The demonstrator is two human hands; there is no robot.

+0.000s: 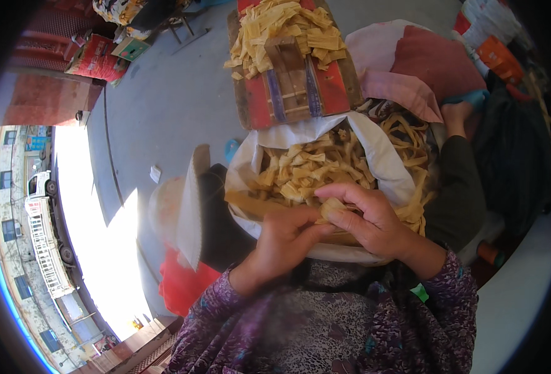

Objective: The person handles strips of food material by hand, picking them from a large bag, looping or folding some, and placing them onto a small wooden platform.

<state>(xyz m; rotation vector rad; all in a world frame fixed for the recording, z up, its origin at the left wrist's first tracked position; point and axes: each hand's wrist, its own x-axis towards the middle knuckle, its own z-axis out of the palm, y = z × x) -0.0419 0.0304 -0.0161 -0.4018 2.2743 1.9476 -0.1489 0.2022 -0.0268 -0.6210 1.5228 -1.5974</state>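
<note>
Both my hands meet over the front of a white cloth or woven sack (390, 161) with a rolled-back rim. A small folded piece of flat yellow strip (332, 208) is pinched between the thumb and fingers of my right hand (373, 219). My left hand (289, 233) grips the same piece from the other side, its fingertips partly hidden. Many folded or knotted yellow pieces (303, 170) fill the sack. Long loose yellow strips (408, 149) hang along its right side, and more lie under my right wrist.
Beyond the sack, a red board (333, 86) carries a wooden block (287, 61) and a heap of flat yellow pieces (284, 21). A pink cloth bundle (436, 65) lies at right. A pale brimmed hat (193, 210) is left of the sack. Outside, a truck (46, 243) stands.
</note>
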